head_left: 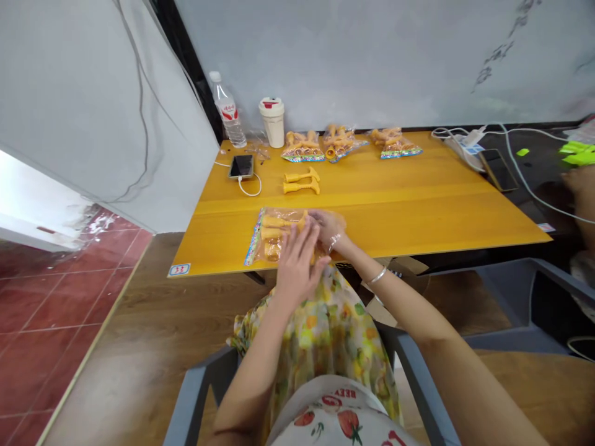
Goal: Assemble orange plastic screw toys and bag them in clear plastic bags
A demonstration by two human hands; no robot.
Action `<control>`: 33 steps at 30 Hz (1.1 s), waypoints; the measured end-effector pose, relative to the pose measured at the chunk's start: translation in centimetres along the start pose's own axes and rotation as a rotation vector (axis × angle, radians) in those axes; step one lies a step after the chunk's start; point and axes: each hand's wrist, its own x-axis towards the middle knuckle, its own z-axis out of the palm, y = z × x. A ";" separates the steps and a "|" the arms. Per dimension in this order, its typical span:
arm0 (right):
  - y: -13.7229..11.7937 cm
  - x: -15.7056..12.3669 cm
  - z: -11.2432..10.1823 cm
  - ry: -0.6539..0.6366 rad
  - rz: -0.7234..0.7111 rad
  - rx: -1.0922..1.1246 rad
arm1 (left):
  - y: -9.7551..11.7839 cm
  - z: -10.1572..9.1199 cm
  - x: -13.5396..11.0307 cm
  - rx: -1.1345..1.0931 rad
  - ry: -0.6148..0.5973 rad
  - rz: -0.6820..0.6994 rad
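Observation:
A clear plastic bag (255, 243) with a colourful printed edge lies at the table's front, holding several yellow-orange plastic handles (275, 233). My left hand (297, 263) rests on the bag's right part, fingers stretched out over the film. Beyond it, my right hand (328, 226) is bent around the bag's right end, slightly blurred, its fingertips partly hidden. Loose film shows by the right wrist. Two loose yellow T-shaped handles (302, 181) lie side by side farther back on the table.
Along the back of the wooden table (418, 204) are three filled bags (302, 147), a white lidded cup (273, 124) and a water bottle (229, 111). A phone (242, 166) with a white cable lies at left. At right are a power strip (465, 152) and another person's arm (583, 192).

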 end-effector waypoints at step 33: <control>2.6 7.1 -10.9 0.285 0.037 -0.096 | -7.9 -2.7 5.8 0.423 -0.365 -0.346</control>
